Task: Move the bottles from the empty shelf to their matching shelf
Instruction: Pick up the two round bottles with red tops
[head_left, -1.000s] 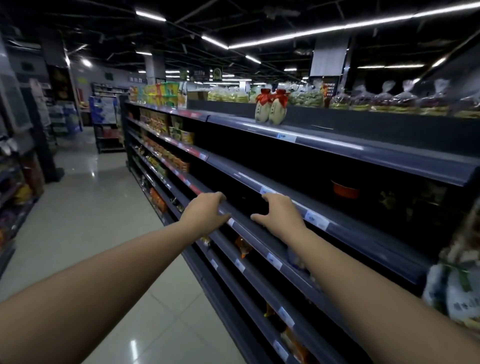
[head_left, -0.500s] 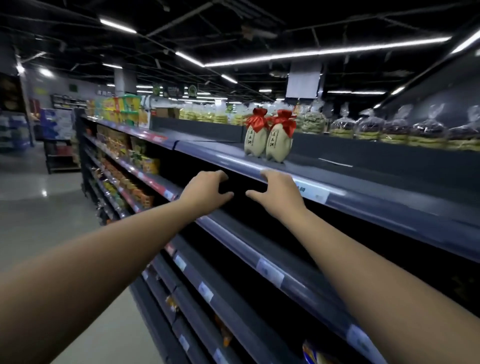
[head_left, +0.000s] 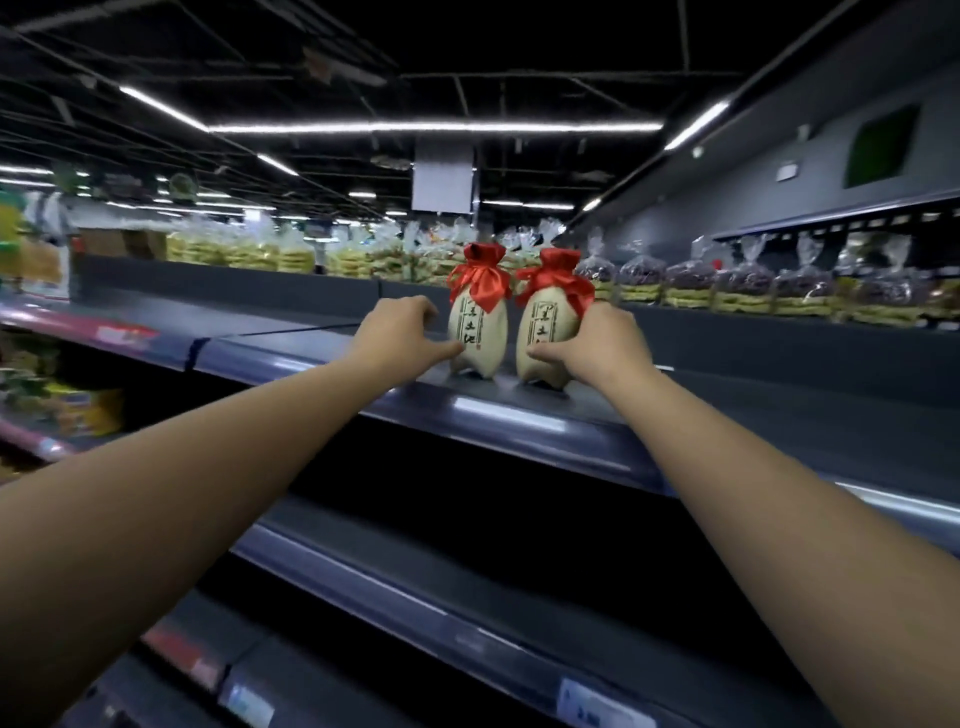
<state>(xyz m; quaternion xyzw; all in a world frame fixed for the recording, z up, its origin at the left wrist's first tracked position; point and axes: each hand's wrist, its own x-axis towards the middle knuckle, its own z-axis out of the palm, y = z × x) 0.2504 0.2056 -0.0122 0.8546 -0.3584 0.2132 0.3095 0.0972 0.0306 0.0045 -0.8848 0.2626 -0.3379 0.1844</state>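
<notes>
Two cream ceramic bottles with red cloth caps and red ribbons stand side by side on the bare dark top shelf (head_left: 291, 338). My left hand (head_left: 400, 335) is at the left bottle (head_left: 480, 327); its thumb touches the bottle's lower front and its fingers curl toward the left side, not closed around it. My right hand (head_left: 597, 345) wraps the right bottle (head_left: 545, 327) from its right side, thumb across the lower front. Both bottles rest upright on the shelf.
Behind the top shelf's back panel stand rows of clear-bagged goods (head_left: 753, 280) and yellow packets (head_left: 244, 254). Dark shelves (head_left: 467, 613) with price tags run below. Boxed goods (head_left: 83, 410) fill the lower shelves at far left.
Both hands have risen from the lower shelf edge up to the top shelf and reached the two bottles; the view has tilted up and moved closer.
</notes>
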